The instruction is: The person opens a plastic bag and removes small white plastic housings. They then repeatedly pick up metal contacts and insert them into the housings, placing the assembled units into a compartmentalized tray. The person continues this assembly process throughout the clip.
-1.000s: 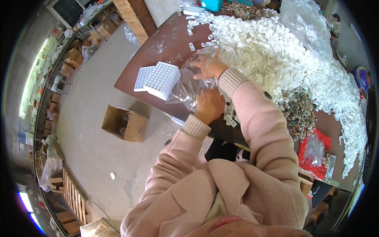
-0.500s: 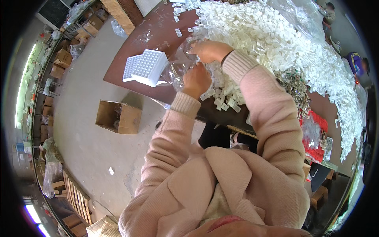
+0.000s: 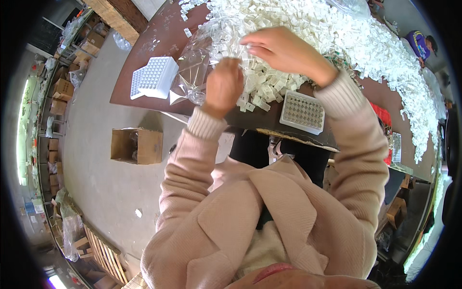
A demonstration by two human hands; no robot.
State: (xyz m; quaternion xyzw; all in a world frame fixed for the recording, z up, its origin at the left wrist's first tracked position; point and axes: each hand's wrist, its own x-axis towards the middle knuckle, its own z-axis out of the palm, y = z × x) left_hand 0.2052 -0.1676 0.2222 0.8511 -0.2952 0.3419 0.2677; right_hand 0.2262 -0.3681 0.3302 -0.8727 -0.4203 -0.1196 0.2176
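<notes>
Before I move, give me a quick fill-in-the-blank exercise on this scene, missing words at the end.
1. From the person's side, the stacked white trays lie to the ____ of the left hand.
2. The clear bag beside that hand is made of ____.
3. The right hand is ____ from the stacked white trays than the left hand is.
4. The open cardboard box stands on the ____.

Missing words: left; plastic; farther; floor.

Brown table (image 3: 163,48), heap of small translucent pieces (image 3: 356,43), white gridded blocks (image 3: 161,77), compartmented tray (image 3: 302,113) at near edge
</notes>
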